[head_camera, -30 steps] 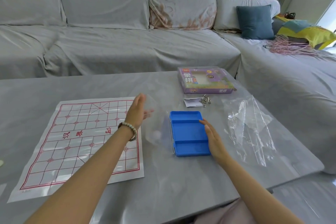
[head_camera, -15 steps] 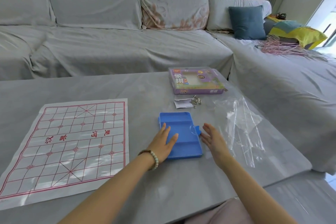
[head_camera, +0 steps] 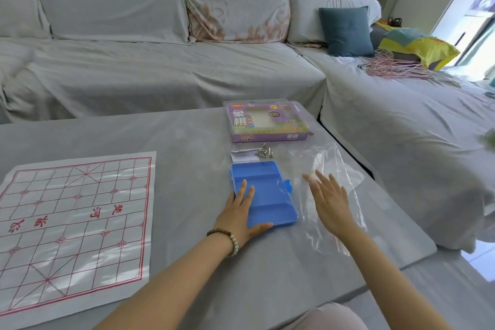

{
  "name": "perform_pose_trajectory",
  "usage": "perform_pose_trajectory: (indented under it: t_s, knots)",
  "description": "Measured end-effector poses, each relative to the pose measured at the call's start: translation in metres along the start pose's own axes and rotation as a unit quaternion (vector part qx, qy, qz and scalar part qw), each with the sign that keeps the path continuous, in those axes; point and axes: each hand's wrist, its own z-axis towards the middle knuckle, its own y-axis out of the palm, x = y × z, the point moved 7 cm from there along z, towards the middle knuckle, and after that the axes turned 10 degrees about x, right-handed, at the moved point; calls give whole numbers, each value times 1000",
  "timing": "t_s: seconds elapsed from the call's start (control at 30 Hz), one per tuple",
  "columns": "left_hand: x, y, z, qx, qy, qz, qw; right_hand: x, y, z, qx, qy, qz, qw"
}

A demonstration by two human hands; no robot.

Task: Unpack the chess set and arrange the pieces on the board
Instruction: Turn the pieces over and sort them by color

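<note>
**Head view: blue case (head_camera: 267, 195) between our two hands**

Our left hand (head_camera: 238, 218) lies flat on the case's left part, fingers straight, thumb along its near edge. Our right hand (head_camera: 329, 203) is spread open, holding nothing, just right of the case over the clear plastic bag (head_camera: 340, 166). The paper board (head_camera: 75, 222) lies well left on the table (head_camera: 187, 142).
</note>
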Motion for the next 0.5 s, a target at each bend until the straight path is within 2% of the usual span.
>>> perform_pose_trajectory:
  t_s: [0.03,0.1,0.27,0.4,0.5]
  knots:
    - [3,1,5,5,1,0,1000,16,12,2,-49,30,-11,998]
    - [7,2,15,5,1,3,1000,33,24,5,-81,44,-8,996]
    - [12,4,28,5,3,9,1000,38,24,16,-52,39,14,998]
    - [-9,-23,16,91,32,27,995,5,11,11,23,-26,-2,999]
    - [-47,-57,-9,141,24,17,990,-44,25,-4,9,-89,-10,996]
